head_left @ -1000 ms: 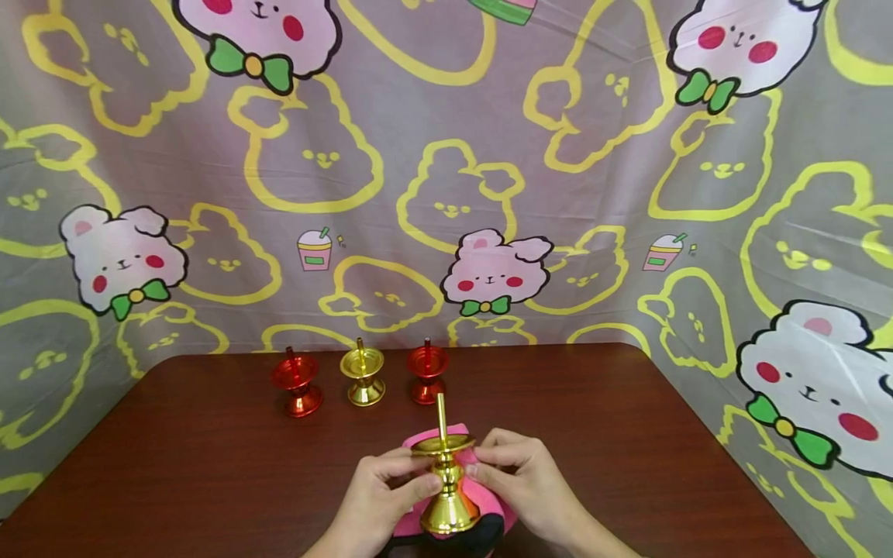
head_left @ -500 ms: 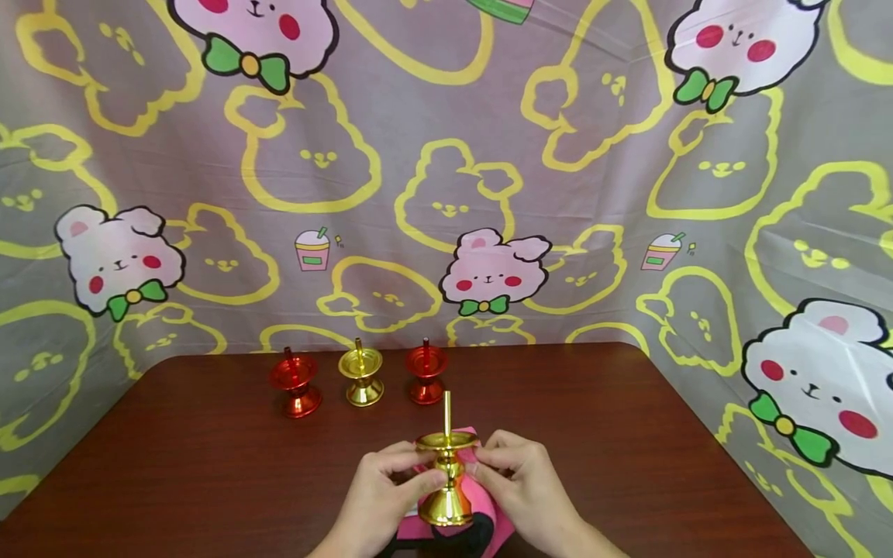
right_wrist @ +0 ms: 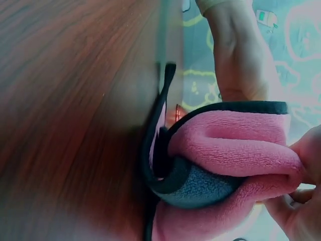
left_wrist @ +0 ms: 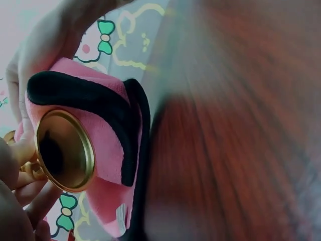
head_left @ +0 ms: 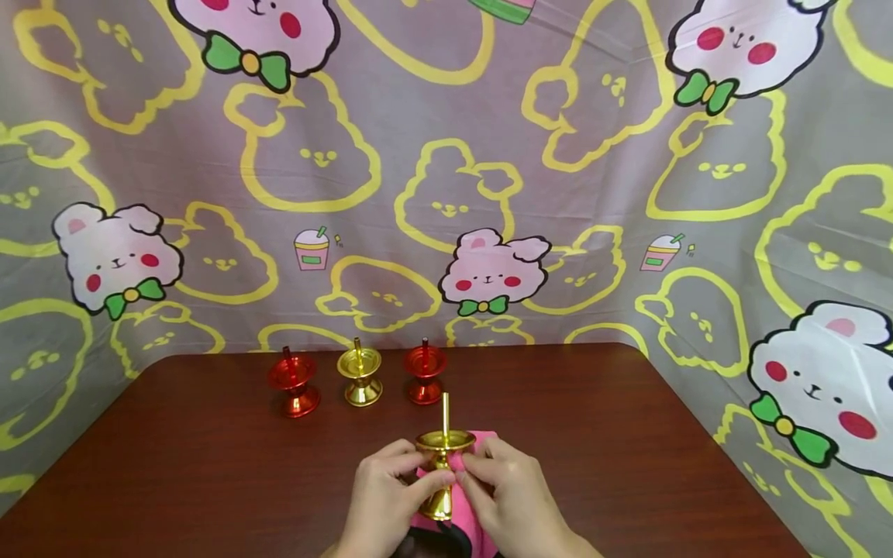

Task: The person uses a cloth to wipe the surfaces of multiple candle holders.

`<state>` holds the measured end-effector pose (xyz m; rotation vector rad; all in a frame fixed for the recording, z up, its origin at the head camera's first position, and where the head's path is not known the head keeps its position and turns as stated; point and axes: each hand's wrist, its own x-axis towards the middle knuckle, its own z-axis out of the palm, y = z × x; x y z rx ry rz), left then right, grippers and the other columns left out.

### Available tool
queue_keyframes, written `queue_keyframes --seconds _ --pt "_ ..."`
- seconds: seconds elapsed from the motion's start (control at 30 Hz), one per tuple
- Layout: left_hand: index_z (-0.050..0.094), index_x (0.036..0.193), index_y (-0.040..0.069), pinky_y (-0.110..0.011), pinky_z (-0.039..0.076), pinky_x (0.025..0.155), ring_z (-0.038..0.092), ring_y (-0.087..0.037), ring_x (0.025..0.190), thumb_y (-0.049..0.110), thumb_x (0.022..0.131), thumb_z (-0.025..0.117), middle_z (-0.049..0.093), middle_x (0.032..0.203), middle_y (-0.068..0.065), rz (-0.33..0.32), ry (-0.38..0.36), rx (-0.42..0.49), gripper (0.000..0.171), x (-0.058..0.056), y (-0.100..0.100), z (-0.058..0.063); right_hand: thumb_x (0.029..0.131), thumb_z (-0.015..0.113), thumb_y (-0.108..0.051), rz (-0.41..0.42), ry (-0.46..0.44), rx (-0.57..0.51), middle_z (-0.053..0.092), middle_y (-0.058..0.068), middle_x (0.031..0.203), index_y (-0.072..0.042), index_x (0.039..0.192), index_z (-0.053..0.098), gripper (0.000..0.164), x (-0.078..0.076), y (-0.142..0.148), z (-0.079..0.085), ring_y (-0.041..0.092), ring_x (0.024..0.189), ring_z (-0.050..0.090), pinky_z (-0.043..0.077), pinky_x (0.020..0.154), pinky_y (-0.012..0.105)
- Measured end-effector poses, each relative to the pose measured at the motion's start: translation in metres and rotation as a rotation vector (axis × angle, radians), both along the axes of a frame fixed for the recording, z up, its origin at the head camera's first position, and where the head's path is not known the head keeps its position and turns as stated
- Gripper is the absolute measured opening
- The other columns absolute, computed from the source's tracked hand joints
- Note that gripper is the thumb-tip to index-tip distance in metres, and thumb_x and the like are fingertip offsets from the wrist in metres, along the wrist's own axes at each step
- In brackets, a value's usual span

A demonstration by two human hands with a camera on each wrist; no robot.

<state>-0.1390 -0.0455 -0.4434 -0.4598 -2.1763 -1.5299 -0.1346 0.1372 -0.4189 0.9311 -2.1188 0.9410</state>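
Observation:
A shiny gold candlestick (head_left: 438, 505) with a shallow dish and an upright rod stands between my hands in the head view. My left hand (head_left: 385, 492) grips its stem, thumb across the front. Behind and beneath it bunches a pink cloth (head_left: 469, 511) with black edging. My right hand (head_left: 515, 496) pinches this cloth against the candlestick's right side. In the left wrist view, the round hollow base of the candlestick (left_wrist: 65, 150) faces the camera before the cloth (left_wrist: 106, 135). Folds of the pink cloth (right_wrist: 235, 135), grey-blue on one part, hide the candlestick in the right wrist view.
Toward the back of the dark brown table (head_left: 209, 465) stand a red candlestick (head_left: 293, 380), a shorter gold one (head_left: 360, 376) and another red one (head_left: 425, 372). A grey curtain (head_left: 391, 93) with cartoon bears hangs behind the table's far edge.
My right hand has shifted left, closer to the candlestick, bringing the cloth along its side. The left thumb now covers more of the stem. The three candlesticks at the back have stayed put.

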Motion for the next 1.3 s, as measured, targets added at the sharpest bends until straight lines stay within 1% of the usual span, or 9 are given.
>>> queue_keyframes --seconds 0.17,0.3,0.43,0.57,0.67,0.77,0.97,1.1,1.3 --pt "0.08 0.082 0.019 -0.012 0.041 0.05 0.049 0.004 0.06 0.02 0.07 0.09 0.061 0.079 0.018 0.052 0.189 -0.127 0.016 -0.003 -0.001 -0.003 0.074 0.083 0.006 -0.009 0.07 0.036 0.051 -0.008 0.077 -0.006 0.087 0.077 0.019 -0.001 -0.002 -0.001 -0.003 0.064 0.043 0.036 0.053 0.005" --pt "0.08 0.086 0.016 -0.014 0.043 0.052 0.051 0.001 0.062 0.016 0.073 0.089 0.06 0.081 0.015 0.032 0.212 -0.096 0.016 -0.003 -0.004 -0.002 0.079 0.081 0.005 0.039 -0.02 -0.065 0.058 -0.007 0.083 -0.006 0.094 0.079 0.019 -0.004 0.0 -0.004 -0.001 0.067 0.049 0.042 0.054 0.009" --pt "0.08 0.091 0.012 -0.022 0.05 0.057 0.057 -0.005 0.069 0.01 0.079 0.085 0.064 0.083 0.006 -0.02 0.04 0.109 0.013 -0.002 -0.006 0.001 0.087 0.075 0.002 0.132 -0.262 -0.234 0.065 -0.002 0.088 -0.004 0.101 0.078 0.015 -0.009 0.005 -0.008 0.004 0.073 0.059 0.052 0.057 0.021" --pt "0.075 0.099 0.001 -0.025 0.054 0.063 0.063 -0.01 0.075 0.008 0.083 0.082 0.068 0.09 -0.005 -0.105 -0.254 0.338 0.019 -0.002 -0.008 0.003 0.092 0.073 -0.009 0.184 -0.548 -0.335 0.068 0.005 0.095 -0.005 0.108 0.077 0.017 -0.011 0.011 -0.01 0.012 0.082 0.064 0.057 0.066 0.029" --pt "0.067 0.107 -0.006 -0.026 0.055 0.068 0.066 -0.013 0.078 0.01 0.088 0.078 0.068 0.094 -0.009 -0.19 -0.438 0.408 0.027 -0.003 -0.01 0.003 0.094 0.072 -0.013 0.198 -0.654 -0.351 0.068 0.009 0.1 -0.006 0.111 0.077 0.02 -0.011 0.013 -0.011 0.016 0.087 0.064 0.058 0.072 0.03" --pt "0.063 0.109 -0.011 -0.025 0.054 0.07 0.065 -0.012 0.079 0.011 0.092 0.074 0.067 0.094 -0.009 -0.287 -0.481 0.371 0.03 -0.004 -0.013 0.001 0.094 0.07 -0.011 0.241 -0.65 -0.351 0.067 0.009 0.101 -0.005 0.113 0.076 0.02 -0.011 0.015 -0.013 0.016 0.088 0.064 0.058 0.072 0.03" --pt "0.065 0.106 -0.014 -0.024 0.053 0.07 0.062 -0.008 0.077 0.012 0.096 0.069 0.067 0.094 -0.006 -0.396 -0.374 0.268 0.027 -0.002 -0.019 -0.002 0.095 0.068 -0.004 0.358 -0.595 -0.335 0.065 0.011 0.094 0.001 0.113 0.075 0.02 -0.014 0.016 -0.015 0.013 0.082 0.061 0.056 0.064 0.028" --pt "0.068 0.105 -0.01 -0.025 0.055 0.072 0.063 -0.009 0.079 0.008 0.094 0.07 0.07 0.094 -0.004 -0.364 -0.346 0.258 0.021 -0.001 -0.02 -0.002 0.094 0.069 -0.004 0.352 -0.599 -0.338 0.064 0.011 0.089 0.001 0.11 0.076 0.018 -0.014 0.015 -0.015 0.012 0.08 0.059 0.054 0.061 0.026" --pt "0.072 0.1 -0.004 -0.026 0.054 0.067 0.063 -0.011 0.077 0.008 0.088 0.077 0.07 0.094 -0.005 -0.258 -0.339 0.269 0.017 0.0 -0.014 -0.001 0.092 0.072 -0.007 0.287 -0.549 -0.328 0.062 0.007 0.083 0.001 0.106 0.077 0.017 -0.013 0.011 -0.015 0.008 0.077 0.055 0.051 0.059 0.024"
